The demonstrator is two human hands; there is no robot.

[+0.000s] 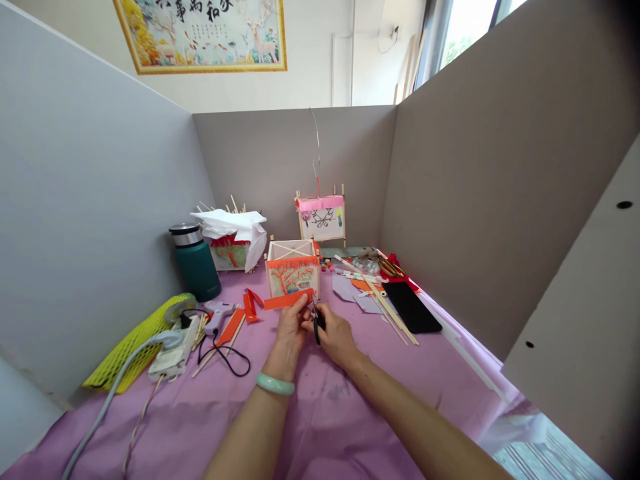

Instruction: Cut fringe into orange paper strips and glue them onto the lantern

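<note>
cutting looks like the step in hand: my left hand (291,327) pinches the orange strip (283,301) in front of the paper-sided box (293,275), my right hand (337,335) grips the scissors (319,321) at its end. i judge the next move needs steady snips.

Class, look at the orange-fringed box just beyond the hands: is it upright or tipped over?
Upright: the box stands on the purple cloth, its corner sticks pointing up, its orange fringe hanging down.
</note>
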